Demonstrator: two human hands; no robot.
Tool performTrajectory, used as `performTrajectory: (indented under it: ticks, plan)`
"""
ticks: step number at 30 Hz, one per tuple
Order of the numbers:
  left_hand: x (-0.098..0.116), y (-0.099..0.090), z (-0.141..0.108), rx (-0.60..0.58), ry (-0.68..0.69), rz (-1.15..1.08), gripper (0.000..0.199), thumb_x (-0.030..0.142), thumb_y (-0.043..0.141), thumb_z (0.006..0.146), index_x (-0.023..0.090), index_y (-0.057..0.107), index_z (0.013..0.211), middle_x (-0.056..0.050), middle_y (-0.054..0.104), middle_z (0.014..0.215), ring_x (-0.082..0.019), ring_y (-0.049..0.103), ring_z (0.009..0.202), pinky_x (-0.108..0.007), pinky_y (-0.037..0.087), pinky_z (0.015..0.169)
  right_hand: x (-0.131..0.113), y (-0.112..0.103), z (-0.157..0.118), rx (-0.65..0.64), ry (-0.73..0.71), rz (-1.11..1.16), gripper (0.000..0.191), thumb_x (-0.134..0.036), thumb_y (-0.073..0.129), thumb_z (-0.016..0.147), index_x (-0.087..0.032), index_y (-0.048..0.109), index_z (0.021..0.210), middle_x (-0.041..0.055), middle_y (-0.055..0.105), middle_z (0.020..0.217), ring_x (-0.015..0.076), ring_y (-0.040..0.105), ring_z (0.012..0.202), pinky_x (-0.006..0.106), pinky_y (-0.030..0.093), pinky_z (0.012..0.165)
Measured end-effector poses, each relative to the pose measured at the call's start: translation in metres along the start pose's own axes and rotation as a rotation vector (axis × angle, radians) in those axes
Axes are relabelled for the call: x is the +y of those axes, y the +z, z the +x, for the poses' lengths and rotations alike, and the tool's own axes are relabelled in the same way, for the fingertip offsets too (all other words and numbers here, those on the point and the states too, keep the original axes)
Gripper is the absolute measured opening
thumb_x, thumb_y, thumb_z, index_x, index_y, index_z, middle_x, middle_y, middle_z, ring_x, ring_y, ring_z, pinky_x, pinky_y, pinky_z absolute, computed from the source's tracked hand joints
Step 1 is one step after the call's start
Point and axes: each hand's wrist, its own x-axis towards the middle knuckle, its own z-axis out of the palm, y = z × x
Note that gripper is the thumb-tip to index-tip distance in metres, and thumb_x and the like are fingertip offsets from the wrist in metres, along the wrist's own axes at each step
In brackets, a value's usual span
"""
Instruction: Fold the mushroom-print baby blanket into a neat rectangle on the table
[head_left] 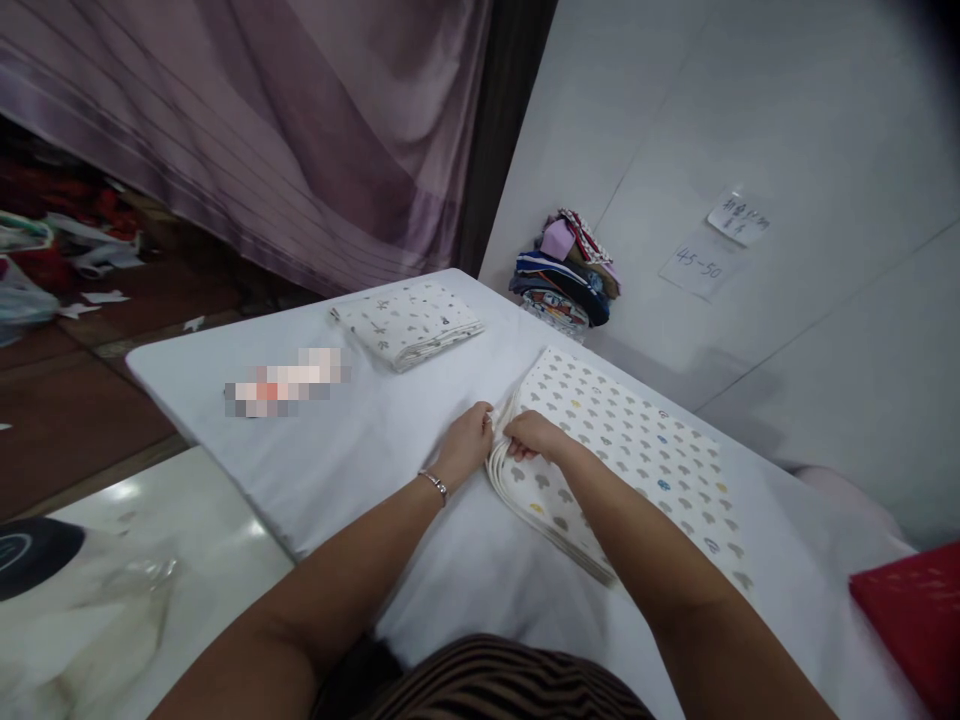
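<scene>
- Head view: mushroom-print cloth (637,420) lies layered on the white-covered counter (360,450), in front of the person, stretching right, its near-left edge bent up in several plies.
- Left hand (471,440): grip narrow, pinching cloth at that edge; ply count can't be told.
- Right hand (534,436): fingers curled on the layered edge, just beside the left; whether it pinches cloth can't be told.
- Risk: catching too many or too few plies, since edges bunch tightly and fingers cover them.
- Risk: layers likely skew if the hands pull unevenly, as fabric looks loose.
- Risk: right forearm crosses above the print; leaning could drag it.
- Folded leaf-print cloth (424,325) sits apart; a wide sweep might knock it.
</scene>
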Motion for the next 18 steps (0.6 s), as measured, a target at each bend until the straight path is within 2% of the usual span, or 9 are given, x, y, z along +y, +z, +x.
performTrajectory:
  ticks: [3, 7, 10, 18]
  plan:
    - [0.0007, 0.0006, -0.0004, -0.003, 0.010, 0.036, 0.029, 0.016, 0.040, 0.087, 0.017, 0.052, 0.114, -0.006, 0.066, 0.096, -0.017, 0.061, 0.087, -0.028, 0.045, 0.079, 0.0011, 0.0003, 0.0006, 0.008, 0.008, -0.014, 0.020, -0.013, 0.052, 0.077, -0.015, 0.053, 0.057, 0.0010, 0.056, 0.041, 0.0112, 0.052, 0.035, 0.019, 0.036, 0.035]
    - [0.0029, 0.0036, -0.0053, -0.051, 0.142, 0.100, 0.032, 0.015, 0.041, 0.086, 0.019, 0.052, 0.116, -0.007, 0.064, 0.106, -0.017, 0.059, 0.097, -0.029, 0.045, 0.086, 0.0021, 0.0012, 0.0025, 0.005, -0.011, 0.010, 0.021, -0.016, 0.055, 0.079, -0.015, 0.054, 0.058, 0.0014, 0.057, 0.043, 0.0114, 0.053, 0.035, 0.019, 0.035, 0.034]
    - [0.0035, 0.0051, -0.0081, -0.062, 0.183, 0.117, 0.033, 0.013, 0.042, 0.085, 0.020, 0.052, 0.116, -0.006, 0.063, 0.110, -0.017, 0.058, 0.100, -0.030, 0.044, 0.089, 0.0025, 0.0024, 0.0037, 0.010, -0.015, 0.029, 0.023, -0.019, 0.056, 0.080, -0.015, 0.054, 0.058, 0.0000, 0.055, 0.040, 0.0102, 0.051, 0.034, 0.017, 0.033, 0.033]
    - [0.0027, 0.0020, -0.0096, -0.027, 0.108, 0.006, 0.032, 0.019, 0.044, 0.085, 0.019, 0.052, 0.115, -0.003, 0.067, 0.091, -0.015, 0.062, 0.080, -0.027, 0.046, 0.074, 0.0029, 0.0065, 0.0047, -0.022, -0.014, 0.122, 0.020, -0.014, 0.049, 0.081, -0.013, 0.055, 0.062, -0.0009, 0.053, 0.040, 0.0099, 0.052, 0.035, 0.017, 0.032, 0.032]
